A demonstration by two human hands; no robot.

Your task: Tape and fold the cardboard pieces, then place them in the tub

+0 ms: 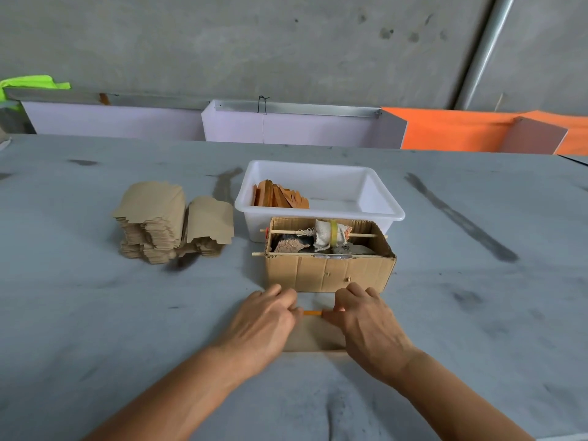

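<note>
Fingers (294, 308) of my left hand (265, 323) and right hand (366, 323) are curled, pinching the far edge of a cardboard piece (313, 337) flat on the table (95, 313); an orange strip (312, 312) shows between them. I judge this the taping or folding step; next I'd press the edge down evenly, then lift the piece. It lies under both palms, nearer me than everything else. Just beyond is a box (327, 272) with a tape roll (333, 237), then the tub (318, 211) holding finished pieces (280, 197). Left, the stack (171, 224) waits
</note>
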